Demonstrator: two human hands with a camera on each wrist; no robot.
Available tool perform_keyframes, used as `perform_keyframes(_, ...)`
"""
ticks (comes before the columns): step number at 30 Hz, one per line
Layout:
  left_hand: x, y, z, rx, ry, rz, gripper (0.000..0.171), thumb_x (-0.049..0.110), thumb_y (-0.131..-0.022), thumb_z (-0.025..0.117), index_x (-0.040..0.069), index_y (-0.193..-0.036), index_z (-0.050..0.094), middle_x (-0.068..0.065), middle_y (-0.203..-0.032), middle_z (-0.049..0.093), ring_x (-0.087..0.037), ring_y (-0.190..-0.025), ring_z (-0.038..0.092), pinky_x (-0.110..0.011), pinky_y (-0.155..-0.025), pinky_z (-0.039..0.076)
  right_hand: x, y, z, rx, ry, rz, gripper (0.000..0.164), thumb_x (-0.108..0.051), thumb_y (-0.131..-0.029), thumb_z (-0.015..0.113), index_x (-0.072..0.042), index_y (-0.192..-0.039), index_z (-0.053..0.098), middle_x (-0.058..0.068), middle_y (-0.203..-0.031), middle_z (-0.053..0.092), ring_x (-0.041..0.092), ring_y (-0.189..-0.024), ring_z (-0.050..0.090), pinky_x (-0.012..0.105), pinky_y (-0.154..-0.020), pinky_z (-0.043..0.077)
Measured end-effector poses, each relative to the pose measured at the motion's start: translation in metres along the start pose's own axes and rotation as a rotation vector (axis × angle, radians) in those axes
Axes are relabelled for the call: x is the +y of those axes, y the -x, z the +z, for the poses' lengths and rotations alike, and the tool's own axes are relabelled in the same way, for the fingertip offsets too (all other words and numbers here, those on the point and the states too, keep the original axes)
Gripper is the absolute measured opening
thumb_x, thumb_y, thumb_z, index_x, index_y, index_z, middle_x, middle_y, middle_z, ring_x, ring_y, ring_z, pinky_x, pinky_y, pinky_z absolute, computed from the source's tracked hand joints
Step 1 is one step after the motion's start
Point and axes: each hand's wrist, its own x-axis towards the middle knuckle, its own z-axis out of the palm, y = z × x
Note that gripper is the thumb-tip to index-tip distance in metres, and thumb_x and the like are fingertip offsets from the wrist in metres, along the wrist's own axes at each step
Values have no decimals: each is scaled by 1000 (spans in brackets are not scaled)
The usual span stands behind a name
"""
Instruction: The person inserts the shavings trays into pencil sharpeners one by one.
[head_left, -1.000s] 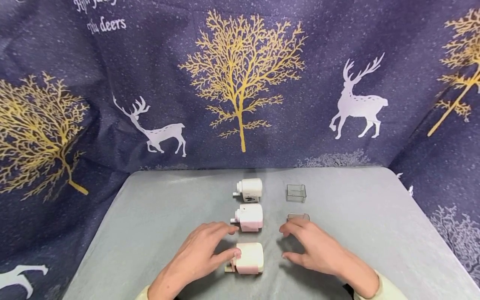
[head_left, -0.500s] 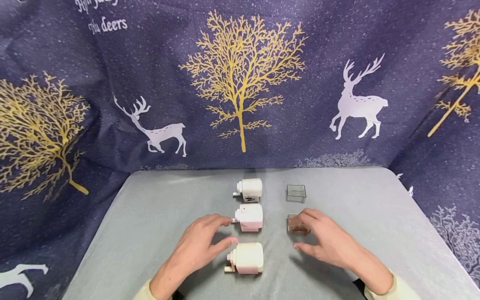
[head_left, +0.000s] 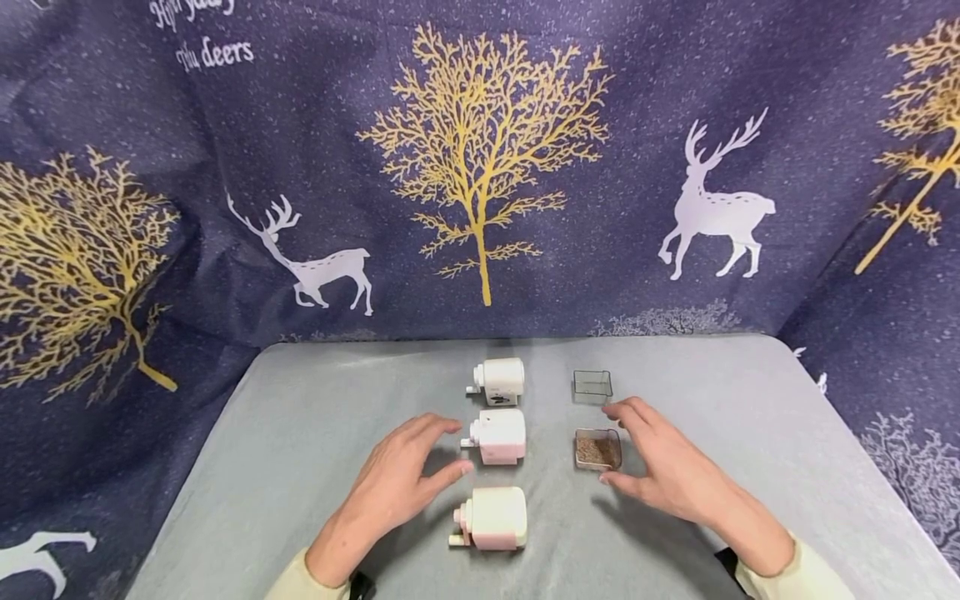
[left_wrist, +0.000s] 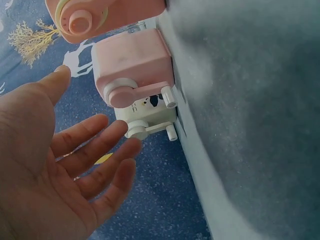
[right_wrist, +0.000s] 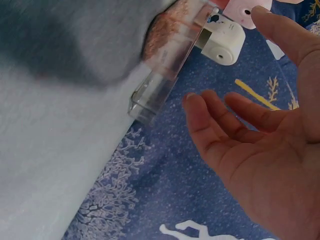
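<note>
Three crank pencil sharpeners stand in a column: a white one (head_left: 504,380) at the back, a pink-white one (head_left: 502,435) in the middle, a cream and pink one (head_left: 499,518) in front. Cranks point left. My left hand (head_left: 401,467) hovers left of the middle sharpener, fingers spread and holding nothing; its palm (left_wrist: 45,165) shows in the left wrist view. My right hand (head_left: 667,462) hangs relaxed at the right of a clear shavings tray (head_left: 597,451) with brown shavings in it. The thumb is close to the tray's front corner; whether it touches, I cannot tell.
Behind the shavings tray lies a second clear tray (head_left: 592,385), right of the back sharpener. Grey cloth covers the table (head_left: 315,417). A dark blue curtain (head_left: 315,150) with deer and gold trees hangs behind the far edge.
My right hand has moved right and away from me, uncovering the tray with shavings. My left hand has shifted from the front sharpener back to beside the middle one.
</note>
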Motion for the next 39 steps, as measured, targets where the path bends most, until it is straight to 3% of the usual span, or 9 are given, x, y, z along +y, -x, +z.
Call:
perform_keyframes(9,-3,-9,3,17,7,36,55,58,-87,63,22,-129,62,15,-123,58,-4,-112,53,-32,-92,48,8,2,0,-18,3,27,79,-39,-68,86,-2,-130,52,4,-121,54,18,-105,56,38,-91,50)
perform_keyframes(15,-2,-14,5,-10,12,29,58,58,-88,62,22,-133,60,16,-126,56,-3,-116,50,-31,-95,47,11,1,1,-51,-11,57,84,-40,-67,86,0,-132,51,3,-118,54,19,-99,58,36,-84,53)
perform_keyframes(24,-4,-20,12,-18,51,62,58,54,-88,65,22,-136,57,12,-130,55,-10,-118,52,-37,-96,47,16,0,3,-102,7,85,86,-43,-66,85,5,-131,53,9,-112,59,20,-95,59,39,-84,53)
perform_keyframes(39,-5,-26,17,-89,56,30,62,56,-89,61,23,-141,52,9,-134,53,-12,-120,51,-38,-97,46,20,-3,5,-164,11,84,80,-40,-66,86,7,-124,57,6,-104,63,19,-93,59,40,-84,53)
